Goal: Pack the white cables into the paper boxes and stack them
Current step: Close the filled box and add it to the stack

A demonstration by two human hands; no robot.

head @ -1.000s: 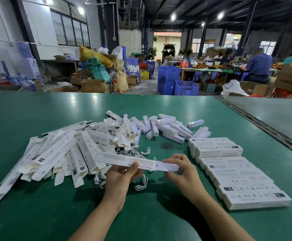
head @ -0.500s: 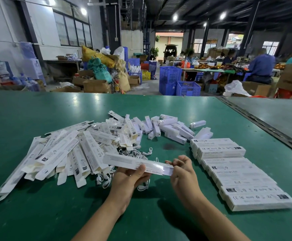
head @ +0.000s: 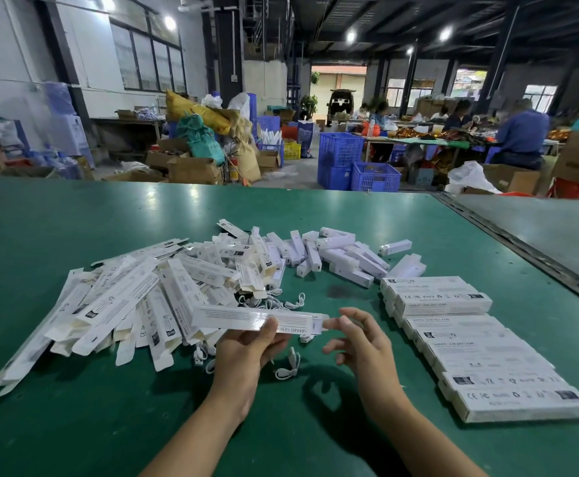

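The left hand (head: 246, 352) grasps a long white paper box (head: 243, 318) near its right half, thumb on the near face and fingers beneath, holding it roughly level above the green table (head: 109, 425). The right hand (head: 364, 346) is released, fingers loosely spread and holding nothing. One fingertip sits at the box's right end, though I cannot tell whether it touches.

This looks like work on that end flap. To do it well, the left hand should keep its grip firm and the box level so nothing slides out of the far end, while the right fingers square the flap and tuck it straight rather than creasing the thin card.

The box is slim and glossy, with fine printed lines on top and lettering along its near side. Loose white cables (head: 286, 368) lie just under and between the hands. Flat unpacked boxes (head: 126, 304) are heaped left of the left hand, and filled ones (head: 470, 339) are stacked right of the right hand.
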